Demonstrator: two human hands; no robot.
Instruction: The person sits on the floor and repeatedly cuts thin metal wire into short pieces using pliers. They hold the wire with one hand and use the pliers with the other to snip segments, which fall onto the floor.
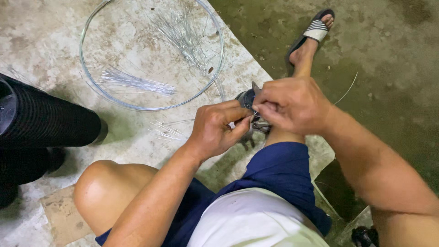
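Far left of the grip, a black ribbed tube (45, 121) lies across the concrete floor (41, 36), well apart from both hands. Up and left of the grip lies a wire hoop (151, 108), with a loose bundle of thin wire strands (137, 83) inside it near its lower left and a second, more scattered spray of strands (183, 34) near its top right. A few more strands (167, 132) lie on the floor just left of the left hand. Below them the bent left knee (107, 187) rises, with a scrap of cardboard (61, 215) under it.

The left hand (217, 128) is curled shut, thumb and forefinger pinched together on a fine wire (250, 117) that is barely visible between the two hands. The right hand (292, 104) meets it fingertip to fingertip, also closed, its fingers pinching the same wire; how much of the wire runs inside either fist cannot be told. Directly behind the pinch sits a dark round tool (247, 97) with a metal tip, partly hidden by the hands, so its kind is unclear.

Below the grip are blue shorts (274, 169) and a white shirt (254, 219). Up and right of the grip, the right foot in a striped sandal (315, 31) rests on the darker floor. A single curved wire (347, 89) lies just right of the right wrist.
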